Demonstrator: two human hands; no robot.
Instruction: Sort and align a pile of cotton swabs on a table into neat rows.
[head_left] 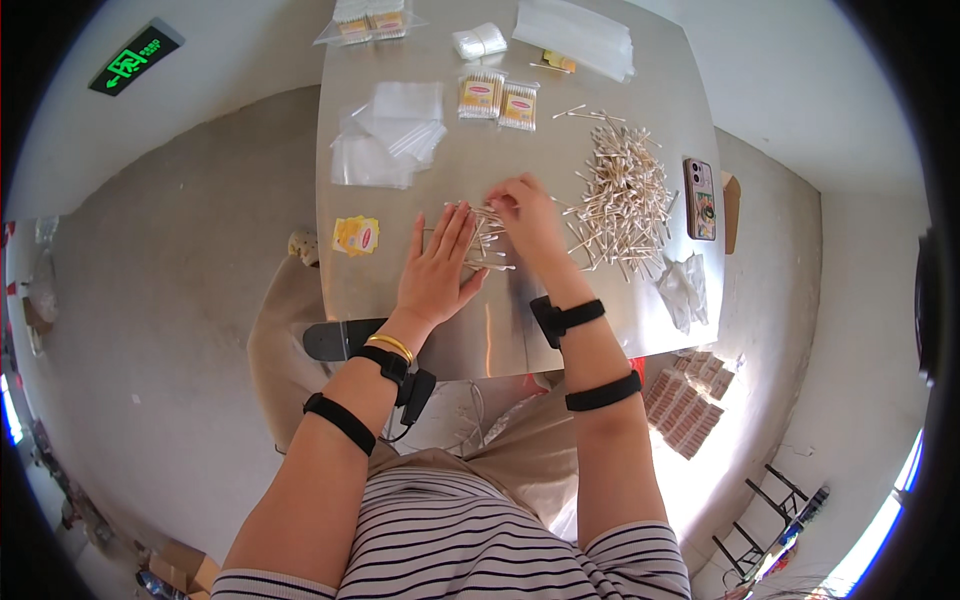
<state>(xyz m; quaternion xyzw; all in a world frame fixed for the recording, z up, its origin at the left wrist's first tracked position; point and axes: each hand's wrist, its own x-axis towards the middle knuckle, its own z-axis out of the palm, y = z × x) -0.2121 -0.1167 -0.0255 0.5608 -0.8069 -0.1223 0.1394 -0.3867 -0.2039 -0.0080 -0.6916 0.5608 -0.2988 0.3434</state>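
Note:
A small group of loose cotton swabs (487, 238) lies on the metal table between my hands. My left hand (435, 262) is laid flat at the left of this group, its fingers stretched out and its thumb near the lower swabs. At the group's upper right, the fingers of my right hand (527, 213) are curled into a pinch; what lies between their tips is too small to make out. Farther right spreads a large heap of cotton swabs (622, 195). Left of my left hand is a small stack of yellow printed cards (356, 236).
Clear plastic bags (385, 135) lie at the left, with more bags (578, 38) at the far edge. Filled swab packs (481, 94) sit mid-table; others (370, 20) lie far left. A phone (700, 199) and a crumpled bag (684, 293) are near the right edge.

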